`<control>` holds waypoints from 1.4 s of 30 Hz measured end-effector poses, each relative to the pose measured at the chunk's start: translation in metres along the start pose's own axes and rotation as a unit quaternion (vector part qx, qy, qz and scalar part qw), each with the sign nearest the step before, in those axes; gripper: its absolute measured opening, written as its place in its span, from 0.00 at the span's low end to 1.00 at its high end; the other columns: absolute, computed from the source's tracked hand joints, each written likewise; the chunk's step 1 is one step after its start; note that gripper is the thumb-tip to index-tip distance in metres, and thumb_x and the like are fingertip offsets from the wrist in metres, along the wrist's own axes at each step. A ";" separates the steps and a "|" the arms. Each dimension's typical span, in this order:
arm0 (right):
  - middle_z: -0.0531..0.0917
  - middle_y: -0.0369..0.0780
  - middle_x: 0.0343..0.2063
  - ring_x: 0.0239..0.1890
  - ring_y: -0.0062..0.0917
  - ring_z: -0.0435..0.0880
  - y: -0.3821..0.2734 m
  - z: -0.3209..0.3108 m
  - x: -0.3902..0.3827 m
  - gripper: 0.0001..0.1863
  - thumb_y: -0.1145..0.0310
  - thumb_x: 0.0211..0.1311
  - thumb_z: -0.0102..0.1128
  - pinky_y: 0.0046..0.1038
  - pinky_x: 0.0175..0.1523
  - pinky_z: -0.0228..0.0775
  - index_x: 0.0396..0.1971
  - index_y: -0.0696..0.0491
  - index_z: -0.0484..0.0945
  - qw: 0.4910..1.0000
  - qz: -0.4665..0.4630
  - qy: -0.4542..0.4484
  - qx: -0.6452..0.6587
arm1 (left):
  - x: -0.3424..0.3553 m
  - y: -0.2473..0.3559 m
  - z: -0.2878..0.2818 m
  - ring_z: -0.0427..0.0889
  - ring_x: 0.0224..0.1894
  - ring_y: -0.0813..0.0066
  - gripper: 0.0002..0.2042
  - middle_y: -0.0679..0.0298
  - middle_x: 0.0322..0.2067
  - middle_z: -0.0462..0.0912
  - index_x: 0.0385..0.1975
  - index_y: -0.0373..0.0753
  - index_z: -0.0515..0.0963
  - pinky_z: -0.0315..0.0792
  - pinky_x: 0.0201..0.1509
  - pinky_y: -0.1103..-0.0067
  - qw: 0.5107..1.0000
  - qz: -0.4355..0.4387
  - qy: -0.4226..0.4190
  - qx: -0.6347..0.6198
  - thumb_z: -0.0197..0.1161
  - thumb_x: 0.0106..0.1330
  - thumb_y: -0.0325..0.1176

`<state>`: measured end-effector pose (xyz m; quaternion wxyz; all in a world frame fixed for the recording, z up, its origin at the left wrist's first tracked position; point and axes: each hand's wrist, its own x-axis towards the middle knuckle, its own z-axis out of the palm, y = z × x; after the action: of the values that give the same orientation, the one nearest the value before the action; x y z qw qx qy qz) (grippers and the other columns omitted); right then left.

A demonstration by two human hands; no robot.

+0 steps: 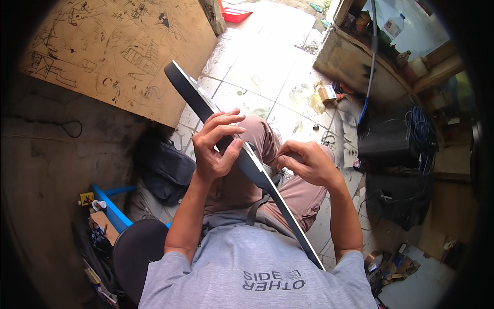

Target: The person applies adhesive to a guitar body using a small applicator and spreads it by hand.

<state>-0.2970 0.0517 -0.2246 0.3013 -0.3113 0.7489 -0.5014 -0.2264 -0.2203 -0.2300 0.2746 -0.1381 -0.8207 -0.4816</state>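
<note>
A long black-sided thing with a white face (252,172) slants across my lap, seen nearly edge-on. Its far end is broad and rounded, and it narrows to a thin bar towards my chest, much like a guitar's outline. My left hand (216,144) lies over its thicker part, fingers bent across the black side towards the white face and thumb on the near side. On the face side, slightly apart from it, my right hand (306,162) is held with curled fingers. Thumb and forefinger come together there; anything between them is too small or hidden to make out.
A drawn-on wooden board (123,51) stands at the far left, a dark bag (164,167) below it. Blue legs (110,206) of some furniture are at left. Black boxes (388,144) with coiled cable stand at right. A small carton (327,93) and red dustpan (235,15) lie on the tiled floor.
</note>
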 end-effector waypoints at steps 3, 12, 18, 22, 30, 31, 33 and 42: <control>0.91 0.44 0.30 0.33 0.28 0.91 0.001 0.004 -0.006 0.11 0.67 0.70 0.66 0.29 0.42 0.80 0.44 0.59 0.84 0.999 -0.023 -0.004 0.030 | 0.001 0.002 0.001 0.86 0.61 0.53 0.10 0.53 0.47 0.91 0.38 0.38 0.87 0.70 0.72 0.60 1.000 0.009 0.004 0.024 0.68 0.55 0.25; 0.91 0.44 0.31 0.34 0.31 0.92 -0.007 0.013 -0.014 0.11 0.69 0.71 0.61 0.31 0.43 0.80 0.48 0.57 0.81 0.999 0.000 -0.037 0.025 | 0.002 0.007 0.004 0.84 0.63 0.54 0.12 0.58 0.48 0.91 0.40 0.41 0.87 0.64 0.76 0.57 0.994 0.019 -0.007 0.107 0.70 0.54 0.24; 0.89 0.44 0.28 0.32 0.39 0.90 -0.006 0.013 -0.024 0.07 0.73 0.66 0.60 0.37 0.38 0.79 0.42 0.54 0.80 0.986 -0.121 -0.038 -0.106 | 0.004 0.004 0.007 0.87 0.55 0.56 0.09 0.59 0.42 0.90 0.35 0.41 0.85 0.66 0.74 0.56 0.995 0.026 -0.002 0.101 0.71 0.54 0.25; 0.87 0.43 0.25 0.28 0.39 0.89 -0.016 0.005 -0.032 0.05 0.72 0.64 0.63 0.39 0.35 0.77 0.39 0.53 0.80 0.978 -0.119 -0.064 -0.160 | 0.006 0.003 0.008 0.87 0.53 0.57 0.08 0.60 0.40 0.90 0.33 0.41 0.85 0.68 0.72 0.56 0.995 0.032 0.002 0.099 0.71 0.54 0.26; 0.85 0.41 0.22 0.26 0.38 0.87 -0.018 0.005 -0.040 0.05 0.70 0.61 0.65 0.40 0.33 0.75 0.36 0.51 0.81 0.972 -0.124 -0.076 -0.184 | 0.008 -0.002 0.009 0.89 0.50 0.61 0.07 0.59 0.37 0.90 0.33 0.37 0.86 0.69 0.71 0.58 0.996 0.022 -0.003 0.088 0.68 0.55 0.24; 0.85 0.40 0.22 0.26 0.38 0.87 -0.018 0.005 -0.041 0.05 0.70 0.61 0.65 0.39 0.33 0.75 0.36 0.51 0.81 0.972 -0.128 -0.071 -0.186 | 0.008 -0.002 0.010 0.89 0.49 0.61 0.07 0.59 0.37 0.90 0.33 0.37 0.86 0.69 0.71 0.58 0.996 0.021 -0.003 0.087 0.68 0.55 0.24; 0.85 0.40 0.22 0.25 0.38 0.87 -0.018 0.005 -0.043 0.04 0.70 0.61 0.66 0.39 0.32 0.75 0.35 0.51 0.82 0.971 -0.138 -0.060 -0.188 | 0.009 -0.002 0.011 0.89 0.48 0.61 0.07 0.59 0.37 0.90 0.33 0.37 0.86 0.69 0.71 0.58 0.996 0.021 -0.001 0.085 0.68 0.55 0.23; 0.86 0.38 0.24 0.26 0.36 0.87 -0.024 0.004 -0.044 0.04 0.67 0.60 0.69 0.39 0.32 0.75 0.31 0.51 0.83 0.957 -0.154 -0.038 -0.242 | 0.009 -0.001 0.011 0.89 0.44 0.62 0.06 0.59 0.34 0.89 0.32 0.37 0.86 0.70 0.70 0.59 0.996 0.028 0.003 0.088 0.69 0.56 0.25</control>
<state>-0.2625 0.0755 -0.1979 0.1648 -0.5051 0.7789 -0.3333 -0.2381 -0.2113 -0.2297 0.3017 -0.1352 -0.8547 -0.4003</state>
